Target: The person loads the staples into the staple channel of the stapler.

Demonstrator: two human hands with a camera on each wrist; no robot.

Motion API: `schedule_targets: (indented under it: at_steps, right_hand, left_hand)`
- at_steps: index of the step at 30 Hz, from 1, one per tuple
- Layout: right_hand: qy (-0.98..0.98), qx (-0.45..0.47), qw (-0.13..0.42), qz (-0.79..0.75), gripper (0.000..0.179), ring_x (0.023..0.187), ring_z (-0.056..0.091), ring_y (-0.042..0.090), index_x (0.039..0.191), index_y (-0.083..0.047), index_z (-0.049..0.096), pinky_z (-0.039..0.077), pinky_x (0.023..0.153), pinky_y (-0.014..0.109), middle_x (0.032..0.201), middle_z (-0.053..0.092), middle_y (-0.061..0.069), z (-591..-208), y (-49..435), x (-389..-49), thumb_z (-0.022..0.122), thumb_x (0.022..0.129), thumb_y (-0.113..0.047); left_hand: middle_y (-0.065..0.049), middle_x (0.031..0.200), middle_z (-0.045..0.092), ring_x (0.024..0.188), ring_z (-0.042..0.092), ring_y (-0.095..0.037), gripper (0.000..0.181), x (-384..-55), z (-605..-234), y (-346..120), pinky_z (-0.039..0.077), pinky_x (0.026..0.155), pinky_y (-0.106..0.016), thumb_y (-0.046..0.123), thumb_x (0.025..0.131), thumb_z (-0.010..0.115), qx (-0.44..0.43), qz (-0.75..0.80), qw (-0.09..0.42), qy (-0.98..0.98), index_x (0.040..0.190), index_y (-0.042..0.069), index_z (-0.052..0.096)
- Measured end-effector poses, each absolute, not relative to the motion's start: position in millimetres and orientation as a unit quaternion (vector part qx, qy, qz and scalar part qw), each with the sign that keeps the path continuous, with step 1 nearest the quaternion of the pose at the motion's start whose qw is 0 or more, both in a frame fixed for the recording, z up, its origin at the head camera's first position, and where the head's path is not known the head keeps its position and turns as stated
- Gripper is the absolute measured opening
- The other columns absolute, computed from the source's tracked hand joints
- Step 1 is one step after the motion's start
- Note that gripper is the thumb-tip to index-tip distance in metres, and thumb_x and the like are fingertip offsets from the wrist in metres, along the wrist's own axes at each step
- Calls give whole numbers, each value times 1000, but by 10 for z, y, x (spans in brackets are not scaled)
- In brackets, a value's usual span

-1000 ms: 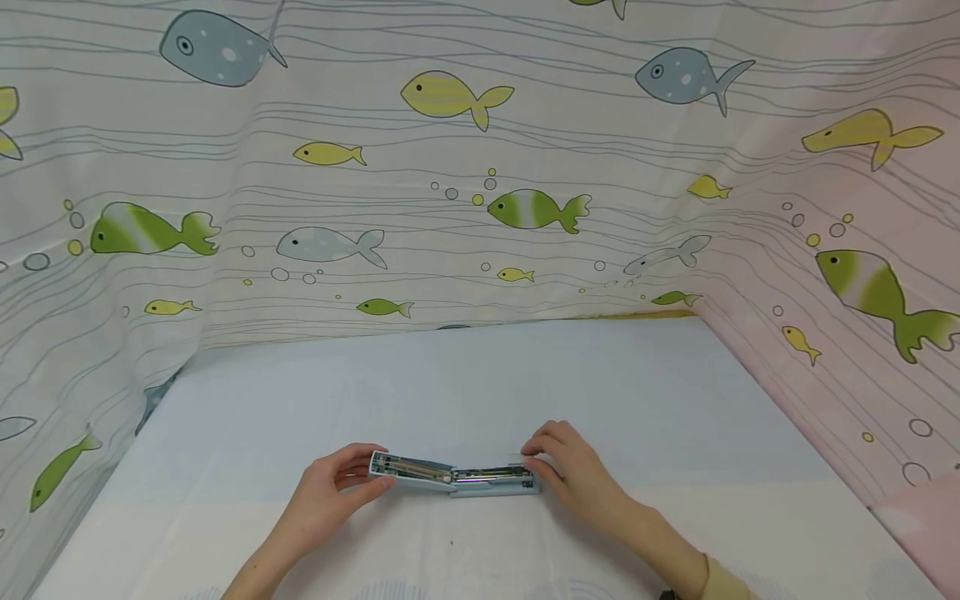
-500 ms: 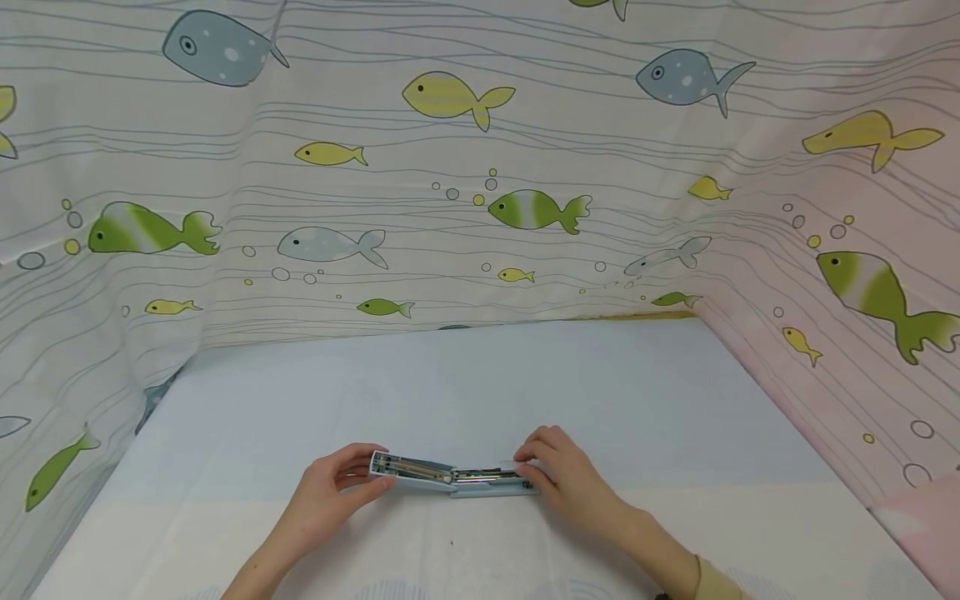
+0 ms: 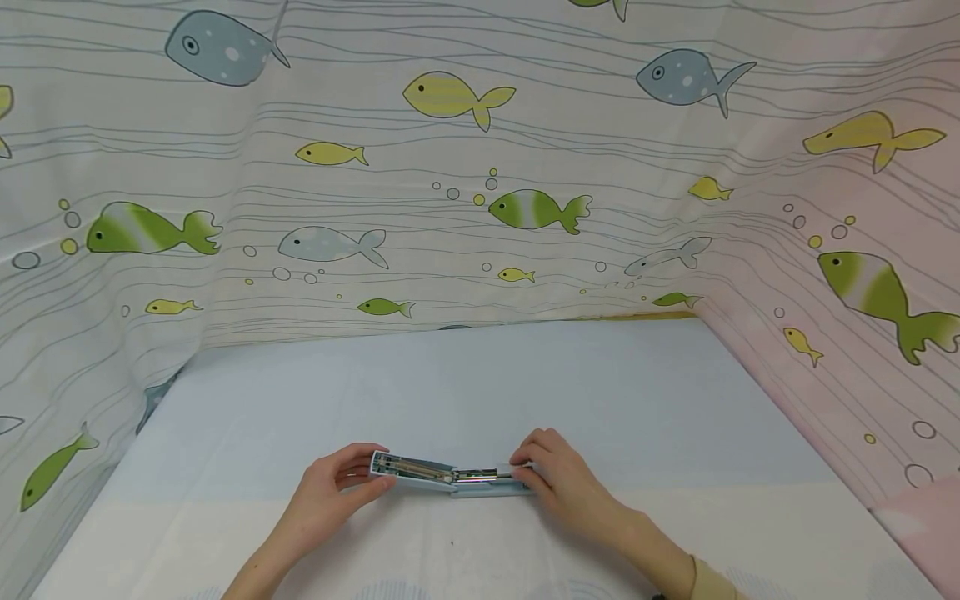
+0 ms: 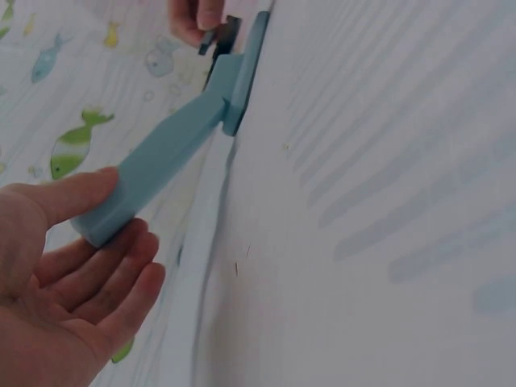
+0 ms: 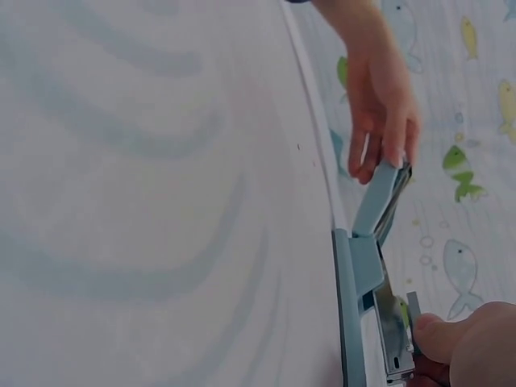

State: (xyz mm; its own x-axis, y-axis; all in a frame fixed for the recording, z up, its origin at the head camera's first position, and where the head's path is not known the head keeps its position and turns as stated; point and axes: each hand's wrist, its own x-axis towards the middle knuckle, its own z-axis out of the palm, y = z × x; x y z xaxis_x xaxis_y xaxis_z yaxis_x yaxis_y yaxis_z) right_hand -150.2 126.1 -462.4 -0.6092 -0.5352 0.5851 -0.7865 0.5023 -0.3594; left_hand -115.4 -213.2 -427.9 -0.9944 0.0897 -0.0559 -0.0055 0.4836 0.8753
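Observation:
A light blue stapler [image 3: 416, 472] lies opened out flat, its base on the table and its metal magazine facing up. My left hand [image 3: 330, 492] grips the end of its raised top arm [image 4: 157, 165], thumb on one side and fingers on the other. Over the right part of the magazine [image 5: 393, 326], my right hand [image 3: 564, 479] pinches a short silver-grey strip of staples [image 5: 414, 310] between thumb and fingers. The strip stands close alongside the magazine, and its lower part is hidden by the thumb.
A pale blue and white cloth [image 3: 450, 400] covers the table. Fabric walls [image 3: 420, 200] printed with fish rise behind it and on both sides. A tiny dark speck [image 3: 452, 543] lies on the cloth in front of the stapler.
My right hand has shifted a little to the left along the magazine, carrying the strip of staples inward over it. The left hand and the stapler stay where they were.

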Motion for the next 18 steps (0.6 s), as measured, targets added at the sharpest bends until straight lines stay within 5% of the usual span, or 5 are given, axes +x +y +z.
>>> schedule_targets:
  at_steps: [18]
  right_hand:
    - [-840, 397, 195, 313, 8, 88, 50, 8, 99, -12, 67, 46, 75, 16, 99, 60, -8, -4661, 1247, -1485, 72, 92, -11]
  left_hand:
    - [-3, 110, 72, 97, 70, -12, 42, -1154, -4270, -2127, 57, 85, -20, 26, 86, 81, 29, 508, 44, 860, 122, 11, 66]
